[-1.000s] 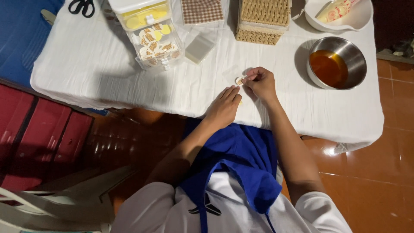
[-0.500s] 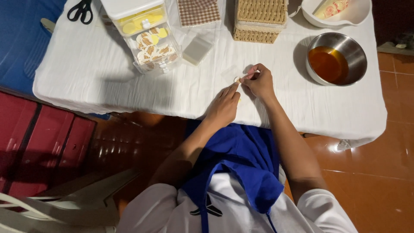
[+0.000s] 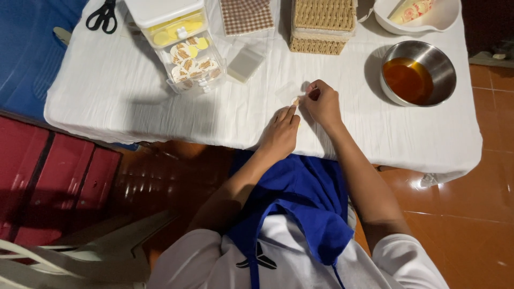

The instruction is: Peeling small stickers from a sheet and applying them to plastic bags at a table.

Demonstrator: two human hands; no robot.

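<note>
Both my hands meet over the white tablecloth (image 3: 134, 101) near the table's front edge. My right hand (image 3: 323, 101) pinches a small clear plastic bag (image 3: 287, 92) with a pale round sticker (image 3: 295, 100) at its edge. The fingertips of my left hand (image 3: 279, 134) press on that same sticker and bag. What is inside the bag is too small to tell.
A clear box of round stickers (image 3: 184, 51) stands at the back left, a small stack of clear bags (image 3: 245, 64) beside it. Black scissors (image 3: 103, 16), a checked cloth (image 3: 246, 15), a woven basket (image 3: 323, 24), a white bowl (image 3: 428, 16) and a steel bowl of amber liquid (image 3: 416, 75) line the back.
My hands have stayed together on the small bag. The fingers shifted slightly on the sticker; the view moved a little.
</note>
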